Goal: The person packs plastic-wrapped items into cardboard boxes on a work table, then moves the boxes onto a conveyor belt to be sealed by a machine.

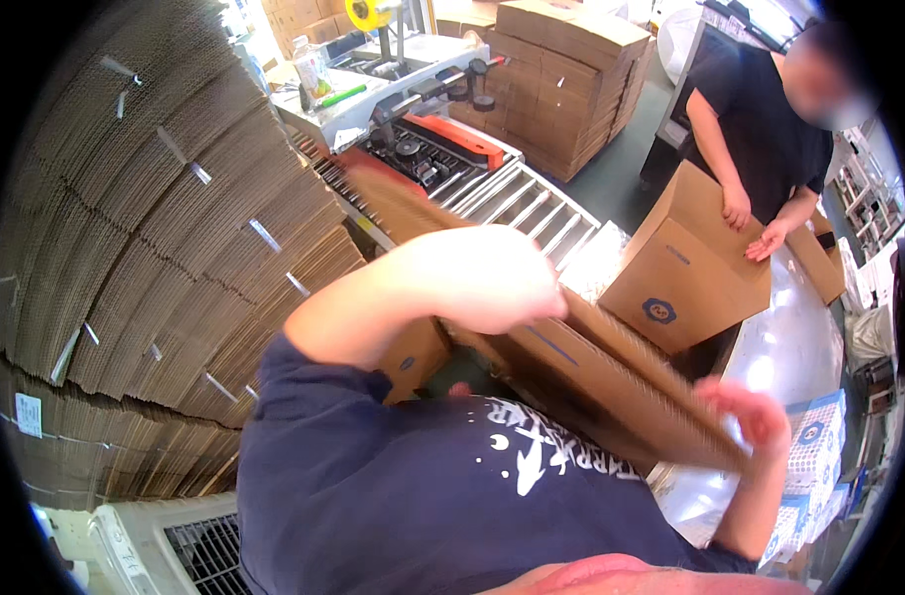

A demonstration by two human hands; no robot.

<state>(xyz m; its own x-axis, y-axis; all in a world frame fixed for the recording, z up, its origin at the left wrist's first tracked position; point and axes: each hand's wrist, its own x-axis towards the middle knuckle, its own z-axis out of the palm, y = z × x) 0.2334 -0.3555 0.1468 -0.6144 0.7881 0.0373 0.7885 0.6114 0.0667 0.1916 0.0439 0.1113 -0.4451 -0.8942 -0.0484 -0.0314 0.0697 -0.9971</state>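
Note:
A long brown cardboard box (611,382), looking partly folded flat, slants in front of my body from the conveyor side toward the lower right, blurred by motion. My left hand (522,283) reaches across with its fingers closed over the upper edge of that box. At its right end is my right hand (750,412), slightly smeared, with the fingers loosely spread; the fingertips are at the box edge, and I cannot tell whether they press on it. Beyond it stands an opened-up carton (670,273) with a blue emblem, where a co-worker's hands rest at the rim.
Tall stacks of flat cardboard (155,228) rise on my left. Ahead are a taping machine (413,109) and a roller conveyor (532,203). Stacked cartons (561,89) stand behind. A shiny metal table (789,337) and white-blue packages (814,446) lie to the right; a co-worker (755,119) stands there.

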